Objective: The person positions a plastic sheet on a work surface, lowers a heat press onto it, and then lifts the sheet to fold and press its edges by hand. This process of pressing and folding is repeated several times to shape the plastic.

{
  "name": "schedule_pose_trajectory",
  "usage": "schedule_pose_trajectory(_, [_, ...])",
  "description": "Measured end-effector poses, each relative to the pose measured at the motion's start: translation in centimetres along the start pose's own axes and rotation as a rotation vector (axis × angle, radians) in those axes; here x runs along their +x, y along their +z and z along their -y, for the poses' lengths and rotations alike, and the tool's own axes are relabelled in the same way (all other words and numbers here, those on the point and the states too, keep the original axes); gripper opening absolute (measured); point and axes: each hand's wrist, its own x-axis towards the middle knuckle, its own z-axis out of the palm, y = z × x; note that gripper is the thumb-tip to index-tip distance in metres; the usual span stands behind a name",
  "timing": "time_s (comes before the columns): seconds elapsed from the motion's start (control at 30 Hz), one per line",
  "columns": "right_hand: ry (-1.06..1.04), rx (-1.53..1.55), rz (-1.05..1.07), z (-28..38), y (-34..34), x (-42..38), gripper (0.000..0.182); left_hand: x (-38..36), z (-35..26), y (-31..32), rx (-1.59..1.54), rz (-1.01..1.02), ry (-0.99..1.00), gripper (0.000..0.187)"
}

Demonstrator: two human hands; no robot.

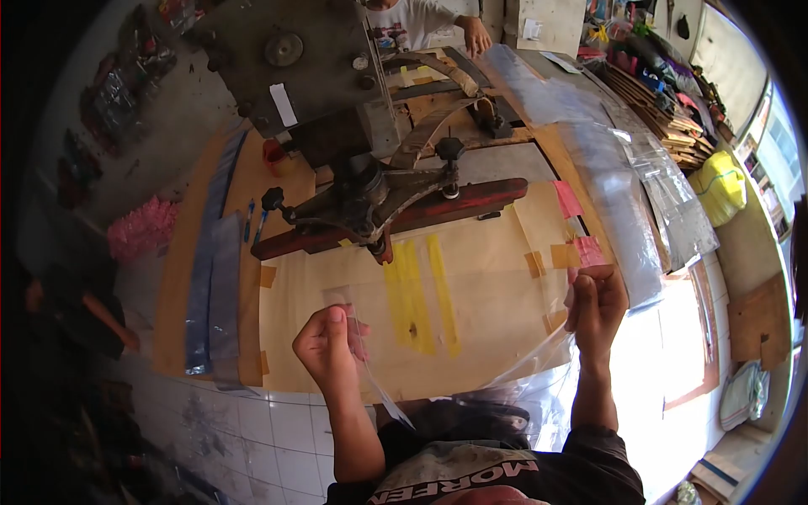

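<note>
My left hand point(330, 343) and my right hand point(596, 305) each pinch one side of a clear plastic bag point(471, 337), holding it stretched above a tan paper-covered work board point(497, 244). Yellow tape strips point(418, 290) on the board show through the bag. Just beyond the bag stands a dark metal press machine point(370, 189) with a red bar point(471, 200) across it.
A stack of clear plastic bags point(623, 194) lies to the right of the board, and more strips of plastic point(215, 286) lie to the left. Pink tape pieces point(568, 200) mark the right edge. Another person's hand point(476, 35) rests at the far end. A pink bundle point(141, 229) lies at left.
</note>
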Motion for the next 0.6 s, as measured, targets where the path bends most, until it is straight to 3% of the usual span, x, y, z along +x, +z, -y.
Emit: schedule_pose_trajectory(0.6, [0.068,0.100,0.037,0.0,0.5,-0.4,0.005,0.0,0.5,-1.3,-0.018,0.030,0.061,0.024])
